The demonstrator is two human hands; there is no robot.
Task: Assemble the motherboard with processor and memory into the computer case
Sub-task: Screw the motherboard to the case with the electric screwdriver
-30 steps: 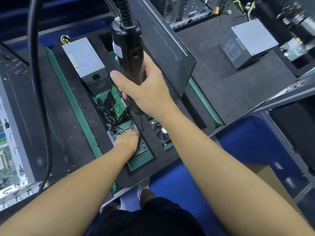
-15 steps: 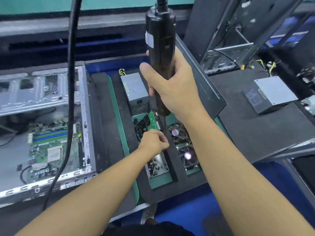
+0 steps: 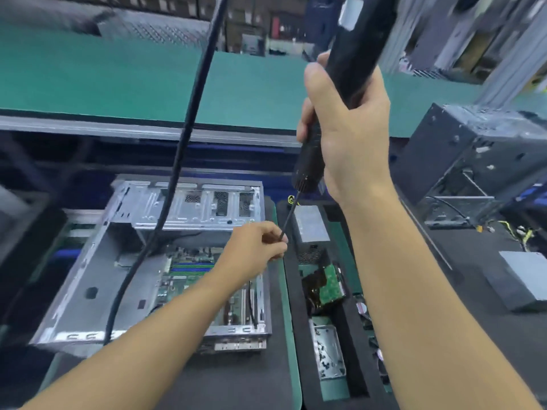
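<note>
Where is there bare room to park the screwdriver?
For the screwdriver: bare dark mat in front of the computer case; more mat left of the grey box; the green belt behind the case. Crowded: the parts tray, filled by a power supply, drive and screw dish.

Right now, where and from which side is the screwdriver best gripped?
Grip the screwdriver round its thick black barrel, from the right, as the right hand does: it is long, round and nearly upright, so fingers wrap it. Its thin bit suits only a steadying pinch, as the left hand gives.
</note>
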